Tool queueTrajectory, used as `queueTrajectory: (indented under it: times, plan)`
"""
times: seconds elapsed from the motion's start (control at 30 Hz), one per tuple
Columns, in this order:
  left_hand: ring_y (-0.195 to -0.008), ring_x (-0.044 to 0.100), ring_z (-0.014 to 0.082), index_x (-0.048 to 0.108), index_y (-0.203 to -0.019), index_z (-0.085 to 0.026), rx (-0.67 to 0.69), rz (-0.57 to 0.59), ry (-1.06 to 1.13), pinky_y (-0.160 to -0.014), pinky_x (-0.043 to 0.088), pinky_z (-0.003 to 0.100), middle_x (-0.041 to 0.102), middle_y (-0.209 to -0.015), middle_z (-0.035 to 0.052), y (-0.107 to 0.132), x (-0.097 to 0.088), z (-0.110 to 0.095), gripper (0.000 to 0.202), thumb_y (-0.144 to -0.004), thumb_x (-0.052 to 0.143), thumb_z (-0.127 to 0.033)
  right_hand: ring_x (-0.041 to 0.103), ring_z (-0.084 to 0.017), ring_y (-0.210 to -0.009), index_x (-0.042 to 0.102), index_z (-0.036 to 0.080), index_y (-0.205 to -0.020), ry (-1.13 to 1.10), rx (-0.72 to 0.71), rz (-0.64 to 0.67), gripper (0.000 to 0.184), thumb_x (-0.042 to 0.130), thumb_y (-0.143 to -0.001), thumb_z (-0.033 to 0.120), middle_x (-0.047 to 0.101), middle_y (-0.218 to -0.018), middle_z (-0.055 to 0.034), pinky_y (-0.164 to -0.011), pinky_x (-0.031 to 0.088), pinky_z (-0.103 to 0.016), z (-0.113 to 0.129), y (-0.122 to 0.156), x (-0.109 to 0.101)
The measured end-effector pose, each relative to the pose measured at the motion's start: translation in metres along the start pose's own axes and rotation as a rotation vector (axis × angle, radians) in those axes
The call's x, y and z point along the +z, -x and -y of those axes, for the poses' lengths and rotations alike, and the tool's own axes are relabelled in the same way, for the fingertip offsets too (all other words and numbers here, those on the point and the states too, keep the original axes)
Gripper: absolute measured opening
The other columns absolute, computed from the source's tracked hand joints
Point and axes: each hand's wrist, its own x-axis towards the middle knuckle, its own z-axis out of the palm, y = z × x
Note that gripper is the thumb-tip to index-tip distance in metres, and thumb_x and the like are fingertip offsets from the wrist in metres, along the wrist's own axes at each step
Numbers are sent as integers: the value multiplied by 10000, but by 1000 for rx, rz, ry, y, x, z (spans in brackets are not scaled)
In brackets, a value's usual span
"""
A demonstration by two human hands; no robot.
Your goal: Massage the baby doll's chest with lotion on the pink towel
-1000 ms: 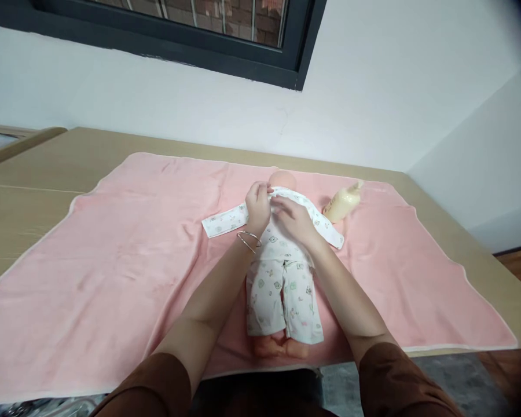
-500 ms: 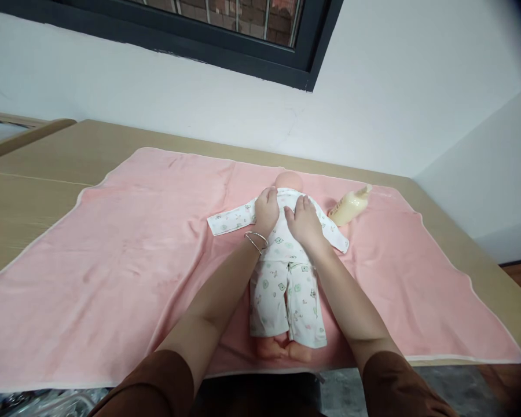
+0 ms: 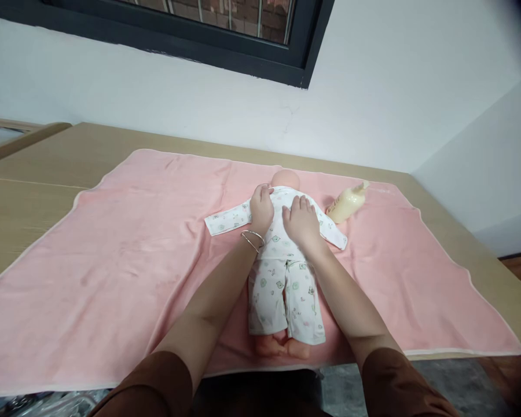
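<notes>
Head view: left fingers (image 3: 261, 192) curled; grip on shirt (image 3: 280, 238) unclear

Your left hand (image 3: 261, 207) and right hand (image 3: 303, 220) hide parts of the doll's (image 3: 283, 250) shirt (image 3: 278, 229), and the window (image 3: 226, 36) beyond the doll is cut off above.

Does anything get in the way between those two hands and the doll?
Nothing visible does. The left hand and right hand are both at the shirt on the doll. The bottle is off to the right, not between them.
</notes>
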Motion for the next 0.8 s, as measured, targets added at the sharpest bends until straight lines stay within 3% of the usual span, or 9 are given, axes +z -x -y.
queueTrajectory:
  times: [0.07, 0.13, 0.23, 0.3, 0.37, 0.43, 0.57, 0.67, 0.8]
  plan:
    - [-1067, 722, 220, 649, -938, -224, -1, -6, 2, -1058, 502, 365, 787, -994, 67, -1, 0, 1, 260, -1019, 423, -322, 212, -436, -1620, 316, -50, -1625, 57, -86, 24, 699, 361, -1065, 366, 257, -1720, -290, -1307, 203, -578, 11, 11, 1]
    - [-1060, 720, 217, 645, -932, -226, -7, -9, -2, -1056, 502, 360, 785, -982, 66, -2, 0, 1, 256, -1018, 425, -324, 153, -459, -1628, 354, 47, -1643, 63, -193, 41, 667, 410, -1046, 340, 222, -1752, -223, -1302, 180, -628, 14, 14, 1]
    - [-1060, 720, 208, 638, -930, -230, -17, -5, -11, -1055, 499, 349, 785, -988, 61, -2, 1, 0, 244, -1016, 425, -313, 132, -415, -1644, 469, 209, -1608, -9, -331, 59, 586, 442, -1042, 356, 257, -1764, -109, -1307, 137, -654, 1, 2, 0]
    - [-1066, 719, 212, 635, -935, -231, -10, 4, -18, -1055, 497, 351, 786, -997, 62, -2, 1, -1, 241, -1016, 423, -311, 163, -353, -1649, 517, 251, -1575, -90, -375, 74, 545, 415, -1059, 396, 292, -1756, -68, -1320, 142, -614, -14, -11, -2]
    - [-1073, 717, 222, 637, -943, -231, 3, 14, -30, -1050, 497, 359, 786, -1000, 65, -1, 1, -1, 245, -1018, 419, -315, 214, -324, -1641, 491, 219, -1590, -146, -306, 61, 567, 359, -1077, 423, 309, -1748, -91, -1323, 175, -572, -24, -20, -3]
    - [-1074, 717, 226, 636, -932, -233, 9, 19, -43, -1043, 498, 358, 784, -996, 65, -1, 1, -1, 250, -1020, 416, -312, 251, -345, -1627, 421, 123, -1622, -137, -151, 29, 635, 327, -1082, 444, 321, -1730, -177, -1313, 209, -558, -24, -20, -4]
    - [-1056, 719, 220, 633, -905, -238, 14, 18, -50, -1029, 506, 353, 784, -982, 53, -2, 0, 2, 258, -1027, 417, -308, 282, -446, -1595, 313, -33, -1629, -11, 85, 5, 742, 334, -1072, 457, 308, -1685, -332, -1273, 262, -606, 2, 4, 1]
    - [-1042, 720, 210, 636, -892, -239, 13, 15, -64, -1012, 516, 341, 781, -964, 41, -4, 1, 5, 262, -1027, 419, -295, 228, -479, -1605, 315, 9, -1641, 35, -36, 1, 729, 424, -1043, 411, 243, -1717, -312, -1267, 243, -645, 17, 18, 4]
    - [-1047, 722, 197, 641, -912, -235, -5, 22, -64, -996, 520, 317, 771, -990, 43, -4, 1, 3, 261, -1031, 413, -279, 160, -438, -1634, 421, 173, -1626, -17, -201, 26, 647, 472, -1030, 420, 223, -1765, -173, -1286, 183, -664, 9, 8, 1]
